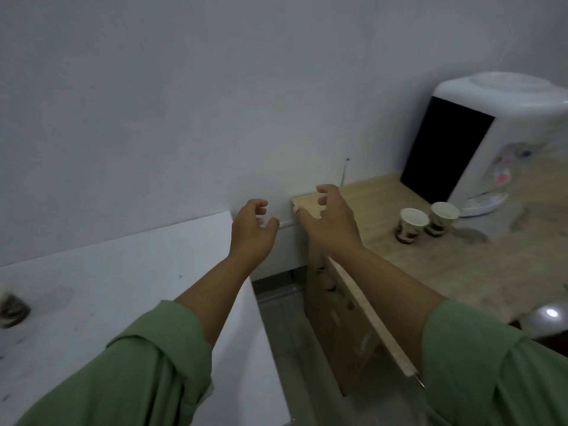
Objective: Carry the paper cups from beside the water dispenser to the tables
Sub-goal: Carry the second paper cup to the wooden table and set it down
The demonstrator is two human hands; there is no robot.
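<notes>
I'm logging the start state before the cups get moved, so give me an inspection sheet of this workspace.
Surface: wooden counter on the right, smudged; white table on the left, with a floor gap between them.
Job's things: two paper cups, upright, side by side on the counter in front of the water dispenser.
Clutter: dark blurred object at the white table's left edge; shiny rounded object at right, unidentifiable.
Grippers: left hand and right hand both open, fingers curled, holding nothing, short of the cups.
Cables: thin line on the wall, possibly a cord.
Surroundings: plain wall; grey floor.
</notes>
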